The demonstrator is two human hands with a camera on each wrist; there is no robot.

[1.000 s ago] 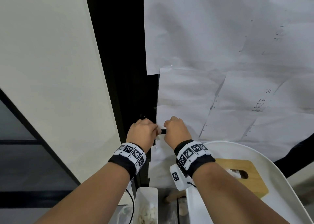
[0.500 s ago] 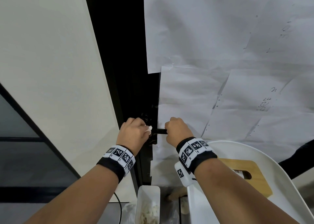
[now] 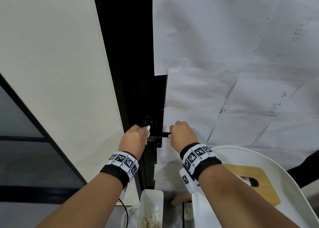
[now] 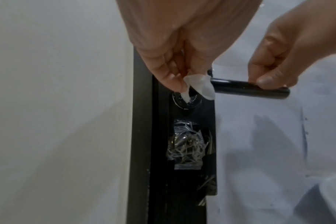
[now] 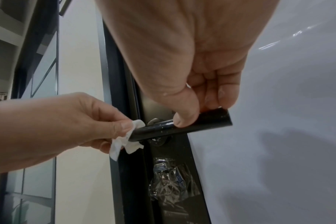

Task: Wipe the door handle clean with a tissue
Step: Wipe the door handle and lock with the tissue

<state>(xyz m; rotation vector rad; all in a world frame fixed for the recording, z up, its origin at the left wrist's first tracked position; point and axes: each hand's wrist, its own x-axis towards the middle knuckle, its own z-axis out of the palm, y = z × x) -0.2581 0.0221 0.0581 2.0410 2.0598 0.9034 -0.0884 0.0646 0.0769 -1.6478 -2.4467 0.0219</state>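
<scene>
A black lever door handle (image 4: 246, 89) (image 5: 182, 127) (image 3: 164, 134) sticks out from the dark door edge. My right hand (image 3: 181, 134) (image 5: 199, 112) (image 4: 274, 75) grips the handle's free end between thumb and curled fingers. My left hand (image 3: 136, 138) (image 4: 175, 72) (image 5: 71, 121) pinches a small crumpled white tissue (image 4: 199, 86) (image 5: 126, 139) (image 3: 148, 127) against the handle's inner end, beside the round rosette (image 4: 188, 101).
White paper sheets (image 3: 224, 72) cover the door to the right. A cream wall (image 3: 57, 72) stands left. Crumpled clear plastic (image 4: 186, 144) is taped under the handle. Below are a white tray (image 3: 293, 189) with a wooden tissue box (image 3: 250, 179) and a white bin (image 3: 151, 208).
My left hand with the tissue has slid left along the handle, away from my right hand, to its inner end. The right hand keeps its grip.
</scene>
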